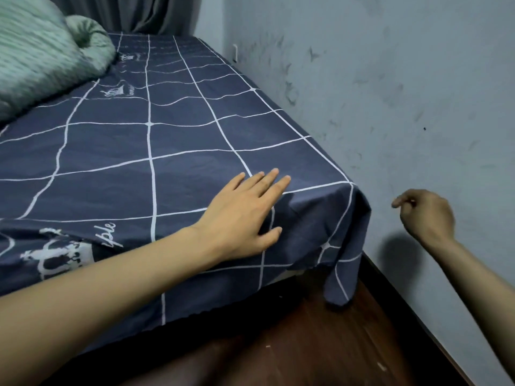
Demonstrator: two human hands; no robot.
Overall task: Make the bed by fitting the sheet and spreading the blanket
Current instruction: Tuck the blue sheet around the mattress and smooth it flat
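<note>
Head view: sheet (156, 151) of navy cloth with a white grid, spread over the mattress top and smooth across most of it, hanging loose over the near edge and the near right corner, where a tail of cloth droops toward the dark wooden floor (320, 344). By judgement, midway through the sheet step — laid and being smoothed, corner not yet tucked. Blanket (41, 57), pale green, bunched in a heap at the far left of the bed, not yet spread.

Next move, as a guess: gathering the loose corner cloth and pushing it under the mattress, in a tight gap beside the grey wall (390, 93); calls for the mattress corner to be lifted or the cloth to be fed in flat so the grid lines stay straight.

Left hand (245, 215) flat on the sheet near that corner, palm down, fingers straight and slightly spread, thumb out over the edge — pressing, gripping nothing. Forearm stretched in from the lower left.

Right hand (426, 215) raised in the air just beside the corner, clear of sheet and wall, back toward the camera, fingers loosely curled, holding nothing visible.
</note>
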